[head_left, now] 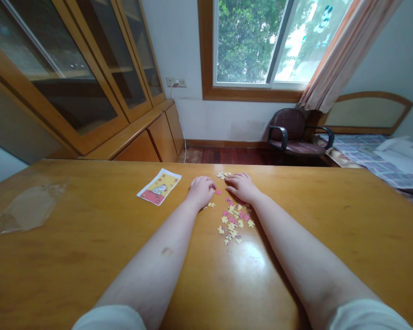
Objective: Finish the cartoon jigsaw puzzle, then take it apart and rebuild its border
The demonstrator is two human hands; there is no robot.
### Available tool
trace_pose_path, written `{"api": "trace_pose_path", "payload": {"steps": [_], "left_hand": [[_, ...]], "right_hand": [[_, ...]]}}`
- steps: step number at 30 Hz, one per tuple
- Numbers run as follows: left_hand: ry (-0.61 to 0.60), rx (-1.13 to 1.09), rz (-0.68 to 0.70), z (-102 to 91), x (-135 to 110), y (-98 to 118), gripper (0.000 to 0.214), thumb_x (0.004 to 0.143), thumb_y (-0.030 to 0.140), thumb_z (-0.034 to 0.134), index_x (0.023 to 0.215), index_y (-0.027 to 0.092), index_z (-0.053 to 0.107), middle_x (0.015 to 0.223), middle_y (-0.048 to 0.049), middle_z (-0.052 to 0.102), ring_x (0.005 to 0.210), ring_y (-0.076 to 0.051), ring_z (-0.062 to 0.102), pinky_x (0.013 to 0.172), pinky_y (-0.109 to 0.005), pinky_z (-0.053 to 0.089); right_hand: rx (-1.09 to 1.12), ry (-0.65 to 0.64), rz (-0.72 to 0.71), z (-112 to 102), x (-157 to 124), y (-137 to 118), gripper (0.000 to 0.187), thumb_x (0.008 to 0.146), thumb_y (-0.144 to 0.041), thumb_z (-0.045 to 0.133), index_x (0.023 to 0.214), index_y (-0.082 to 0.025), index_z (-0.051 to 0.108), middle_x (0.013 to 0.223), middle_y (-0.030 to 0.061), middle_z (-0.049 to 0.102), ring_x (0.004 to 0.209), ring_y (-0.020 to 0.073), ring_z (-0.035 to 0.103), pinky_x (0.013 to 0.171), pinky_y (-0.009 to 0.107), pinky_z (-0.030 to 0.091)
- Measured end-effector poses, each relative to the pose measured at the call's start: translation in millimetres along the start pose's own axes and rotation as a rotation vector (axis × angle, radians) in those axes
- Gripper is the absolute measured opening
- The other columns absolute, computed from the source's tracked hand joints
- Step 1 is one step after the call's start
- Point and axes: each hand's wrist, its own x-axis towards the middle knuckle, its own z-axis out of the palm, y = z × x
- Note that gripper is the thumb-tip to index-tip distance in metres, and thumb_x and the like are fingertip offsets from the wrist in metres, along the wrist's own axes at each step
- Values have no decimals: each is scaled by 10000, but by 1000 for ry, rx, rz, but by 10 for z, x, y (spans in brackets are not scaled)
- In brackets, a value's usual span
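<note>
- Take the heap [231,220] as clock centre; find it on the table [365,206], with loose jigsaw pieces in yellow and pink mixed together.
- Resting the left hand [202,190] between ten and eleven o'clock, palm down, fingers curled narrow just beside a pink piece [218,192]; cannot tell whether holding anything.
- Stretching the right hand [242,187] between twelve and one, palm down, fingers loosely bent toward the far cluster [223,175] between eleven and twelve; cannot tell about contact or hold.
- Note yellow pieces [211,205] at ten, near the left wrist.
- See also, farther out toward ten, a printed card [160,188] lying flat, and at nine, well apart, a clear bag [29,206].
- Done, by the look of it: pieces out on the table, pale ones grouped in the far cluster.
- Left, seemingly: most pieces heaped with colours unparted; cannot make out any joined.
</note>
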Motion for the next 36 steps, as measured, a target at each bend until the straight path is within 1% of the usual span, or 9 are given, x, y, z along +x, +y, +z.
{"api": "trace_pose_path", "payload": {"steps": [7, 11, 14, 17, 21, 25, 29, 32, 36], "left_hand": [[7, 6, -36, 11, 4, -18, 244, 797, 163, 496, 846, 228, 727, 989, -38, 715, 1019, -230, 591, 954, -371, 438], [52, -11, -124, 7, 16, -44, 261, 788, 169, 510, 934, 219, 721, 1055, -46, 713, 1058, -238, 589, 982, -377, 436], [66, -21, -164, 0, 24, -58, 301, 780, 135, 491, 955, 220, 721, 1076, -42, 711, 1067, -233, 595, 998, -376, 437], [29, -43, -143, 12, 24, -47, 293, 804, 156, 492, 971, 222, 723, 1086, -39, 712, 1060, -224, 604, 1000, -364, 445], [-32, -49, -62, 39, 8, -15, 350, 854, 253, 514, 1164, 199, 667, 1262, -71, 647, 1188, -230, 553, 1067, -365, 400], [-66, -24, -9, 35, -17, 5, 421, 849, 348, 566, 1234, 190, 628, 1335, -98, 595, 1241, -262, 517, 1089, -408, 374], [-55, 4, 0, 20, -28, 17, 331, 828, 299, 588, 1136, 216, 674, 1207, -73, 667, 1153, -256, 567, 1040, -399, 413], [-18, 8, -19, 20, -19, 11, 299, 841, 278, 555, 1101, 205, 684, 1165, -65, 686, 1114, -249, 585, 1016, -383, 430], [37, 6, -49, 19, -5, -5, 281, 857, 252, 511, 1065, 204, 695, 1145, -56, 694, 1097, -240, 592, 1010, -375, 434]], "right_hand": [[308, -37, -40, 29, -2, 61, 235, 845, -218, 609, 1035, -226, 747, 921, 37, 748, 859, 183, 655, 844, 330, 491], [265, -43, -171, 21, 2, 3, 333, 805, -231, 669, 1132, -261, 718, 1039, 44, 728, 977, 197, 636, 945, 356, 449], [216, 4, -144, 4, -9, -16, 228, 816, -234, 652, 1017, -241, 759, 1027, 57, 721, 971, 203, 632, 952, 363, 441], [179, -14, -184, 0, -19, -39, 141, 815, -225, 652, 872, -242, 780, 963, 43, 717, 920, 195, 625, 941, 372, 432], [123, -54, -252, -11, -20, -128, 174, 848, -299, 640, 957, -259, 769, 1041, 47, 701, 994, 210, 590, 971, 396, 400], [-58, 25, -67, -36, -22, -172, 373, 924, -407, 528, 1234, -248, 661, 1288, 103, 603, 1180, 278, 504, 1070, 467, 310], [-173, -8, 112, -13, -16, -136, 580, 904, -557, 508, 1417, -287, 483, 1546, 136, 318, 1403, 399, 246, 1115, 632, 114], [-143, -53, 107, 8, -3, -114, 517, 905, -571, 499, 1347, -310, 557, 1540, 121, 334, 1426, 396, 205, 1108, 661, 87], [-80, 1, 44, 9, 12, -92, 311, 856, -492, 619, 1052, -272, 718, 1380, 90, 536, 1371, 328, 321, 1130, 609, 125]]}}
